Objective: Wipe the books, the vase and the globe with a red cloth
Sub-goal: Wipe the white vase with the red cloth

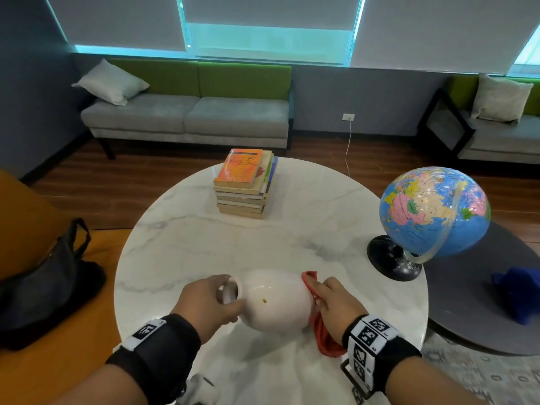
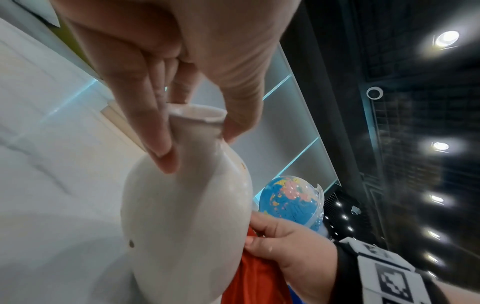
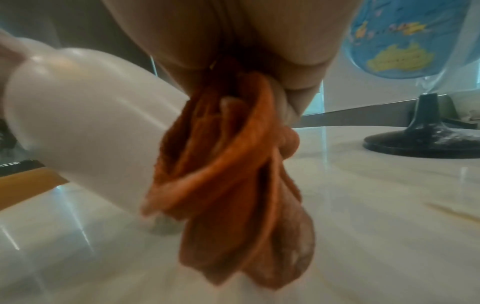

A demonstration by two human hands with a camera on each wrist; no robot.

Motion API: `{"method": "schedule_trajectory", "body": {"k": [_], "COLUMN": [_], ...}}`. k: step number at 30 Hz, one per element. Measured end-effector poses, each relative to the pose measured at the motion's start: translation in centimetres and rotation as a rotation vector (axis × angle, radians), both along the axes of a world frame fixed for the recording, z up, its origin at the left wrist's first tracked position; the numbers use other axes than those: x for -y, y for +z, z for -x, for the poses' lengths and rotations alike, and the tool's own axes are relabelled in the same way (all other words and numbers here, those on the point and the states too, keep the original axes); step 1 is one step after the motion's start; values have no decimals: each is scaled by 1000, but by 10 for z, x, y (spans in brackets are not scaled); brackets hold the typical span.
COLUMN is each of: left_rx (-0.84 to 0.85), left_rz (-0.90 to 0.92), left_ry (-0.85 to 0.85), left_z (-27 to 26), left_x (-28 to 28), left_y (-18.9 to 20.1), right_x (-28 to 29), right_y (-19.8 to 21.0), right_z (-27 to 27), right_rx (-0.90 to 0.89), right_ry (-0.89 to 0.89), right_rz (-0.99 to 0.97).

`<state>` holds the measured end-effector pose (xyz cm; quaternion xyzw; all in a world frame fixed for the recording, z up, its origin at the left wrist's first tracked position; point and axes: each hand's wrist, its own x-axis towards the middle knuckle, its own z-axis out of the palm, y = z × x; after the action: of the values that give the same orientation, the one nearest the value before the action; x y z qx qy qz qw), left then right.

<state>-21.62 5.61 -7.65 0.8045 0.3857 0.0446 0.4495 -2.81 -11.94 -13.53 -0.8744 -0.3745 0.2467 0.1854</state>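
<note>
A white vase (image 1: 274, 301) is held on its side above the round marble table (image 1: 181, 252), near the front edge. My left hand (image 1: 204, 302) grips its neck and rim (image 2: 197, 117). My right hand (image 1: 336, 305) holds the bunched red cloth (image 1: 321, 331) against the vase's base end; the cloth (image 3: 228, 164) hangs down from the fist beside the vase (image 3: 85, 123). A stack of several books (image 1: 245, 185) stands at the table's far side. The blue globe (image 1: 432, 211) on its black stand (image 1: 391, 258) sits at the right edge.
A dark bag (image 1: 49, 282) lies on an orange seat at the left. A grey low table (image 1: 482, 302) with a blue cloth (image 1: 520, 293) stands at the right. A grey-green sofa (image 1: 190, 112) is behind the table.
</note>
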Motion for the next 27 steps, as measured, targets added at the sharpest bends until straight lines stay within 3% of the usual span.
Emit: {"method": "schedule_trajectory", "body": {"k": [8,14,20,23,25,27], "left_rx": [9,-2,19,24,37,47], "left_rz": [62,38,48,64,73,75], "left_ry": [5,-4,0,18,33,30], "left_z": [-3,-3,-5,-1,-1,-4], "left_x": [4,7,10,9,10,13], "left_y": [4,6,8,9,8,7], "right_x": [-23,-14,-32,-21,-18,-26], "right_y": [46,56,72,79,81,84], "right_z": [46,32,61,54,47,48], "right_rx": [-50,119,218,73,134,204], "right_ry": [188,219,456,282,238,333], "right_rz": [-211,7,59,-76,-118,38]}}
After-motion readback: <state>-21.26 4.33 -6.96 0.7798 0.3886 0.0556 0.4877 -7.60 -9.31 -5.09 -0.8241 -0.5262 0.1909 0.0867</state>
